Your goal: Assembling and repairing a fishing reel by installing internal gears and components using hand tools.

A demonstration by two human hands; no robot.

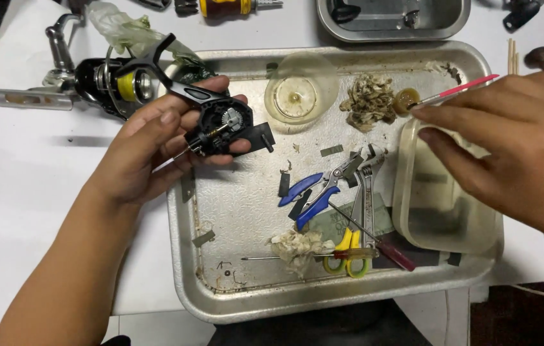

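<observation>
My left hand (150, 150) grips a black fishing reel body (217, 122), opened so its metal gear shows, over the left side of a metal tray (233, 192). My right hand (515, 138) pinches a thin pink-handled brush (461, 90). The brush tip rests in a small round amber pot (405, 100) at the tray's back right. A clear plastic container (441, 198) sits under my right hand.
In the tray lie blue-handled pliers (313, 192), a wrench (368, 192), yellow-handled scissors (349, 253), a red screwdriver (374, 240), a clear round dish (299, 93) and dirty wads of tissue (368, 99). A spinning reel (102, 80) lies at the tray's back left. Another metal tray (393, 19) is behind.
</observation>
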